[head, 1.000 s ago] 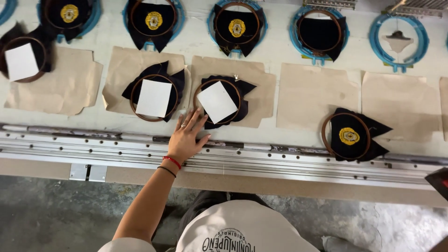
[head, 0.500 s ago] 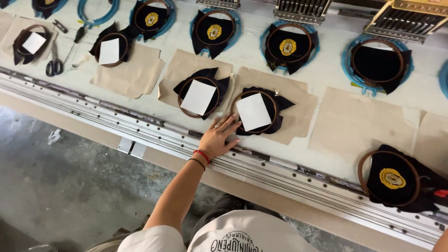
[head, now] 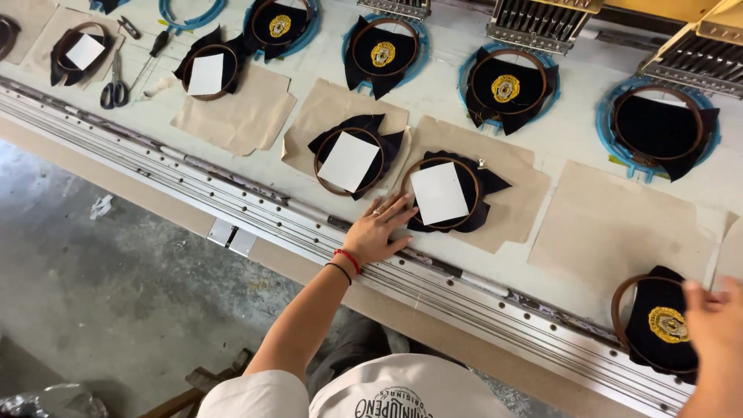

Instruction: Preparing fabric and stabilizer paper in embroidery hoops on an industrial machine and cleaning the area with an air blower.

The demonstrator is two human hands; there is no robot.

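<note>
Left hand (head: 377, 234) lies flat, fingers spread, steadying the hoop (head: 441, 193) by the bench's near edge; right hand (head: 716, 329) touches another hoop (head: 658, 323), fingers' state unclear.

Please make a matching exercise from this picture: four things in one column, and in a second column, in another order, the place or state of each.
Things:
1. left hand
2. right hand
3. scissors
4. metal rail

Places or states:
A. lies at the far left of the table, beside a hoop with a white square
B. runs along the near edge of the table
C. rests flat by the hoop with a white square
D. touches the hoop with a yellow emblem at the right edge

Pairs: 1-C, 2-D, 3-A, 4-B
</note>
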